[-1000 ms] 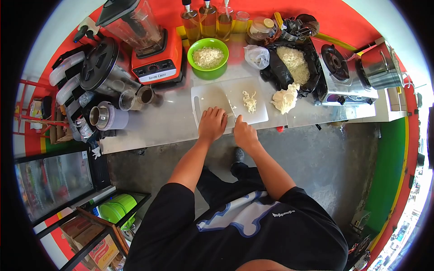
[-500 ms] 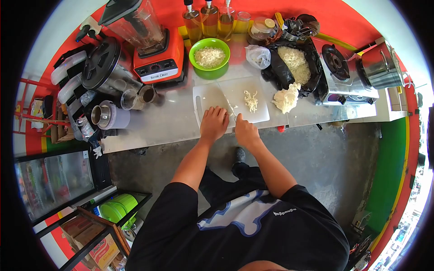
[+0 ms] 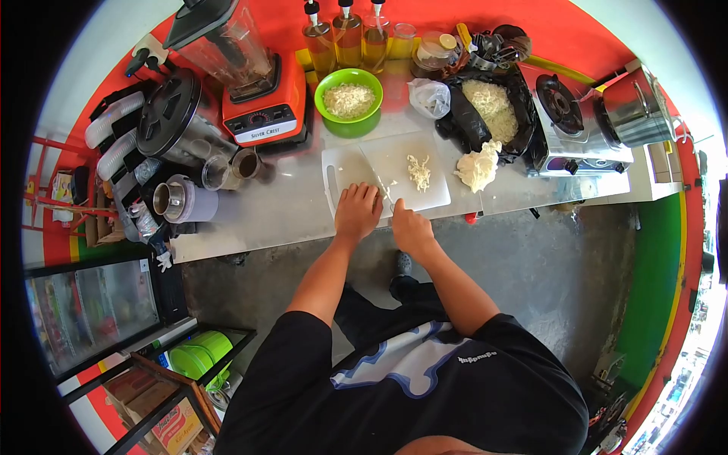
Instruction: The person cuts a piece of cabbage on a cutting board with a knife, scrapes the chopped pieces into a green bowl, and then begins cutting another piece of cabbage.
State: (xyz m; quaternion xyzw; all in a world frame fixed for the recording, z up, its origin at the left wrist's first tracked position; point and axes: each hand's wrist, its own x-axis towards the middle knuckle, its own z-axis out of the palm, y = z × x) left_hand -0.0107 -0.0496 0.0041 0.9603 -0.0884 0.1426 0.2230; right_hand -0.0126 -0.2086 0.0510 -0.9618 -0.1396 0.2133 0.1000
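Observation:
On a white cutting board [image 3: 437, 152], my right hand [image 3: 412, 229] is wrapped around the handle of a knife [image 3: 372, 168], whose blade points away and to the left. My left hand [image 3: 358, 212] rests on the board just left of the blade, fingers bent and pressed together. Whatever lies under those fingertips is hidden. Small pale scraps lie near the blade. Right of the knife sits a pile of pale chopped shreds [image 3: 418, 174]. Behind the board stands a green bowl [image 3: 350, 127] holding more pale chopped pieces [image 3: 349, 100].
A red blender [image 3: 262, 114] and cups stand left. Oil bottles [image 3: 348, 42] line the back. To the right are a clear plastic bag [image 3: 430, 98], a black bag [image 3: 464, 125] of pale shreds, a crumpled cream-coloured bundle [image 3: 478, 167] and a gas stove [image 3: 580, 159] with a pot [image 3: 637, 114].
The view has shifted slightly. Both hands remain at the same part of the board, and the knife is still in my right hand, its blade now tilted a little differently.

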